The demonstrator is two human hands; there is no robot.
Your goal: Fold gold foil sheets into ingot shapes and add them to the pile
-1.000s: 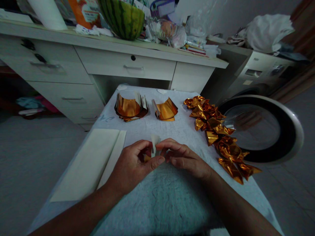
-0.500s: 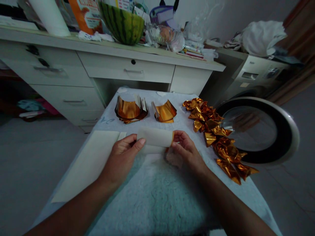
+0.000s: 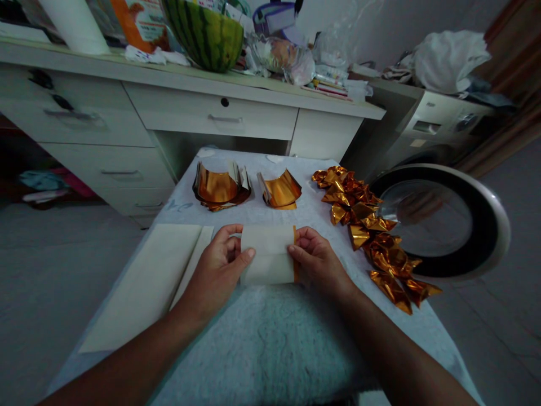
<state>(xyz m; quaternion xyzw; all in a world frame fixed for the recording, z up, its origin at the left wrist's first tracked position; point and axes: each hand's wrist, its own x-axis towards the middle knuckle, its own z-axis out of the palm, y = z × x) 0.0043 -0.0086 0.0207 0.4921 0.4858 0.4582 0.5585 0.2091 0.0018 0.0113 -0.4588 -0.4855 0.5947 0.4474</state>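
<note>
Between my two hands is a pale sheet of paper (image 3: 268, 255) with a thin gold strip along its right edge and a crease across its middle. My left hand (image 3: 226, 256) pinches its left edge, thumb on top. At the right edge, my right hand (image 3: 315, 254) is closed on it with the thumb over the gold strip. Beyond them lie a larger stack of curled gold foil sheets (image 3: 217, 187) and a smaller gold foil stack (image 3: 282, 190). Pale paper sheets (image 3: 139, 282) lie flat by my left forearm.
Folded gold foil pieces (image 3: 380, 237) run in a row down the table's right side. The cloth-covered table (image 3: 262, 344) stands before a white drawer desk (image 3: 181, 110) bearing a watermelon half (image 3: 207, 36). An open washing machine door (image 3: 439, 220) is close on the right.
The paper between my hands has opened out downward and now shows a taller face. My right thumb has moved slightly left onto it. The view has shifted a little.
</note>
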